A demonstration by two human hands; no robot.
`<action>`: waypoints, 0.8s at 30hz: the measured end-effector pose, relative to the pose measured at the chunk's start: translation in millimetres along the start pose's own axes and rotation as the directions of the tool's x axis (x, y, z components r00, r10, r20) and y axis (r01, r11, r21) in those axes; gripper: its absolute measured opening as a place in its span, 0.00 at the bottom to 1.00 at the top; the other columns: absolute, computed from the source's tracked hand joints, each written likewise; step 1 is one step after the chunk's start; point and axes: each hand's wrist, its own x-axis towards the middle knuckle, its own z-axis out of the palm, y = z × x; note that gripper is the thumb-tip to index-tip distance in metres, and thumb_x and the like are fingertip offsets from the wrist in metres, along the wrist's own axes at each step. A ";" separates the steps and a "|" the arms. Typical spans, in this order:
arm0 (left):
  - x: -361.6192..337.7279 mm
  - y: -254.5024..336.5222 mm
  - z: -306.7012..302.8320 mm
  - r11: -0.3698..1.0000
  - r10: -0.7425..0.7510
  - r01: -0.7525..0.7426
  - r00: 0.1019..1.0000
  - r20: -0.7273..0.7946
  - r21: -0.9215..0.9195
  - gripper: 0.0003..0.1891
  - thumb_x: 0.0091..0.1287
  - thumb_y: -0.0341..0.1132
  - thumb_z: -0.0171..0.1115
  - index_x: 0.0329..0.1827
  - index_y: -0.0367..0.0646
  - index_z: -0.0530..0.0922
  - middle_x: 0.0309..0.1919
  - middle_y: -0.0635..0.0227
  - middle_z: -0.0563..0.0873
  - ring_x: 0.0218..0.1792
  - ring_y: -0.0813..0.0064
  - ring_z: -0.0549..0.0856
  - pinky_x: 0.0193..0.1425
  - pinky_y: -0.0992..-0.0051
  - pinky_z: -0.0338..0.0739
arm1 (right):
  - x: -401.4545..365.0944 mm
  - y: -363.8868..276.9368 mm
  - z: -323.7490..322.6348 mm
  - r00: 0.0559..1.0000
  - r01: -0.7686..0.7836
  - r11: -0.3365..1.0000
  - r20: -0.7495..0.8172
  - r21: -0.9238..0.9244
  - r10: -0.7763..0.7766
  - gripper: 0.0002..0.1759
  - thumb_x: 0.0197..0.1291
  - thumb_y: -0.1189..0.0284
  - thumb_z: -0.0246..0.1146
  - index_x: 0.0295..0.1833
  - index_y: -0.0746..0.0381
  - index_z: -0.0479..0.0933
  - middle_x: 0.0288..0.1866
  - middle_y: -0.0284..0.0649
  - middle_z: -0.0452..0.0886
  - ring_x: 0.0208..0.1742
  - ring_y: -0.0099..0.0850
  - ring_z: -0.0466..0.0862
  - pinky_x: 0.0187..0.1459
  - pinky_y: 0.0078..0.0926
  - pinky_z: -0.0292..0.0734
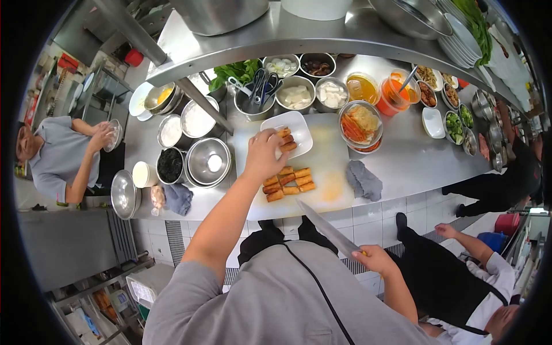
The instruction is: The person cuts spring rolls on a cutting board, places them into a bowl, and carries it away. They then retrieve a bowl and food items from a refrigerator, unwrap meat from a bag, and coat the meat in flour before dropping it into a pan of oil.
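Observation:
My left hand [265, 154] reaches over a white square dish [300, 127], its fingers curled around cut fried roll pieces [286, 140] at the dish; part of the grip is hidden behind the hand. On the white cutting board [333, 167], more golden-brown roll pieces [288, 183] lie in short rows below the dish. My right hand [375, 259] grips the handle of a large kitchen knife [328, 229], held low in front of the counter with its blade pointing up and left toward the board's near edge.
A grey cloth [364, 180] lies right of the board. Steel bowls [208, 162] stand to the left; ingredient containers [296, 95] line the back under a steel shelf [299, 49]. One person [75, 152] stands at left holding a bowl, another [460, 276] close at right.

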 end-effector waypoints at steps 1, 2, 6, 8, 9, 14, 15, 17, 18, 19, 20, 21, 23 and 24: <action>-14.2 -1.0 -9.8 0.997 -0.049 0.052 0.997 0.058 -0.063 0.15 0.52 0.39 0.77 0.38 0.46 0.81 0.55 0.57 0.83 0.58 0.51 0.81 0.64 0.53 0.73 | -1.6 6.6 12.8 0.999 -0.032 0.999 -0.008 0.016 0.032 0.29 0.72 0.48 0.65 0.35 0.66 0.81 0.25 0.40 0.80 0.27 0.29 0.77 0.31 0.33 0.74; -27.6 -1.3 -17.6 0.987 -0.089 0.104 0.989 0.120 -0.123 0.16 0.51 0.39 0.77 0.38 0.45 0.80 0.55 0.55 0.81 0.58 0.49 0.80 0.64 0.53 0.73 | 0.8 12.7 24.5 0.998 -0.063 0.997 -0.018 0.036 0.064 0.30 0.72 0.47 0.65 0.35 0.66 0.81 0.25 0.41 0.80 0.27 0.30 0.78 0.32 0.35 0.74; -83.5 -4.6 -37.5 0.964 0.045 0.052 0.933 0.356 -0.259 0.17 0.48 0.36 0.77 0.38 0.45 0.78 0.53 0.55 0.80 0.56 0.49 0.80 0.63 0.55 0.76 | 37.0 -18.9 71.4 0.998 -0.062 0.998 0.012 0.021 0.062 0.29 0.72 0.47 0.65 0.37 0.66 0.82 0.26 0.39 0.81 0.28 0.29 0.78 0.33 0.33 0.75; -99.5 -14.2 -34.4 0.975 0.014 0.076 0.918 0.395 -0.211 0.18 0.47 0.35 0.78 0.38 0.45 0.78 0.53 0.55 0.80 0.55 0.49 0.80 0.60 0.57 0.78 | 63.0 -48.2 91.2 0.995 -0.084 0.984 0.065 0.157 0.075 0.29 0.72 0.47 0.65 0.39 0.66 0.83 0.27 0.38 0.82 0.28 0.30 0.79 0.34 0.34 0.76; -102.6 -18.9 -36.1 0.974 0.017 0.068 0.929 0.370 -0.215 0.18 0.47 0.34 0.77 0.38 0.45 0.78 0.52 0.56 0.80 0.54 0.51 0.80 0.59 0.57 0.77 | 73.1 -60.4 98.7 0.995 -0.085 0.984 0.062 0.155 0.076 0.29 0.72 0.47 0.65 0.39 0.66 0.83 0.27 0.38 0.82 0.28 0.30 0.79 0.34 0.34 0.76; -82.7 -18.2 -68.7 0.977 0.007 0.068 0.936 0.351 -0.201 0.18 0.47 0.34 0.77 0.38 0.45 0.78 0.51 0.57 0.80 0.52 0.51 0.81 0.57 0.56 0.77 | 78.7 -118.7 88.2 0.999 -0.036 0.991 0.006 0.129 0.036 0.29 0.73 0.47 0.64 0.43 0.67 0.83 0.29 0.41 0.85 0.28 0.35 0.82 0.35 0.37 0.78; -73.8 -16.4 -72.4 0.977 0.015 0.054 0.947 0.320 -0.205 0.17 0.47 0.34 0.76 0.38 0.45 0.79 0.51 0.57 0.80 0.53 0.51 0.81 0.57 0.56 0.77 | 75.7 -124.4 77.4 1.000 -0.028 0.992 0.003 0.122 0.027 0.29 0.73 0.47 0.64 0.43 0.67 0.83 0.29 0.41 0.85 0.28 0.35 0.82 0.35 0.37 0.78; -44.6 -9.8 -63.7 0.970 0.055 0.008 0.966 0.253 -0.244 0.17 0.47 0.34 0.76 0.38 0.45 0.79 0.50 0.57 0.81 0.53 0.51 0.81 0.57 0.56 0.77 | 68.5 -129.6 49.9 0.985 0.057 0.997 -0.161 -0.046 -0.064 0.29 0.74 0.48 0.63 0.47 0.68 0.84 0.33 0.49 0.88 0.33 0.44 0.86 0.39 0.42 0.80; -25.3 -4.3 -56.7 0.959 0.098 -0.041 0.976 0.193 -0.281 0.17 0.47 0.34 0.75 0.38 0.45 0.78 0.50 0.57 0.81 0.52 0.51 0.81 0.57 0.56 0.77 | 66.1 -136.2 35.1 0.984 0.065 0.996 -0.164 -0.055 -0.073 0.29 0.74 0.48 0.63 0.47 0.68 0.84 0.33 0.49 0.88 0.33 0.44 0.86 0.39 0.42 0.80; -5.7 0.5 -45.8 0.950 0.109 -0.053 0.980 0.167 -0.309 0.17 0.47 0.34 0.75 0.38 0.44 0.78 0.48 0.56 0.81 0.51 0.50 0.81 0.56 0.56 0.77 | 64.5 -143.3 19.4 0.971 0.067 0.994 -0.225 -0.086 -0.084 0.28 0.74 0.49 0.63 0.49 0.68 0.84 0.36 0.52 0.88 0.38 0.49 0.87 0.42 0.44 0.80; 13.6 3.6 -31.6 0.950 0.109 -0.057 0.982 0.156 -0.306 0.17 0.47 0.34 0.75 0.38 0.44 0.78 0.48 0.56 0.81 0.51 0.50 0.81 0.56 0.56 0.77 | 64.7 -146.8 5.8 0.953 0.066 0.991 -0.285 -0.116 -0.097 0.28 0.73 0.50 0.63 0.51 0.69 0.84 0.38 0.56 0.88 0.42 0.54 0.88 0.45 0.47 0.81; 29.8 5.1 -13.8 0.934 0.119 -0.074 0.987 0.108 -0.350 0.17 0.47 0.34 0.75 0.38 0.43 0.78 0.47 0.57 0.81 0.51 0.50 0.81 0.56 0.56 0.77 | 71.5 -142.2 -3.6 0.931 0.029 0.991 -0.357 -0.129 -0.074 0.26 0.73 0.52 0.63 0.53 0.68 0.83 0.41 0.59 0.88 0.49 0.57 0.88 0.50 0.49 0.81; 48.1 5.4 14.5 0.915 0.124 -0.091 0.991 0.058 -0.394 0.17 0.47 0.34 0.75 0.38 0.43 0.79 0.46 0.57 0.81 0.51 0.51 0.82 0.56 0.55 0.77 | 69.3 -147.8 -25.8 0.923 0.004 0.983 -0.378 -0.185 -0.075 0.26 0.73 0.53 0.62 0.54 0.69 0.83 0.42 0.59 0.87 0.50 0.58 0.87 0.52 0.50 0.81; 56.6 7.1 24.3 0.916 0.091 -0.045 0.991 0.099 -0.398 0.18 0.47 0.36 0.76 0.39 0.43 0.79 0.46 0.58 0.81 0.50 0.52 0.82 0.56 0.55 0.78 | 68.3 -150.0 -36.6 0.915 -0.025 0.972 -0.398 -0.232 -0.072 0.26 0.73 0.53 0.62 0.55 0.69 0.82 0.42 0.60 0.87 0.50 0.59 0.87 0.54 0.50 0.81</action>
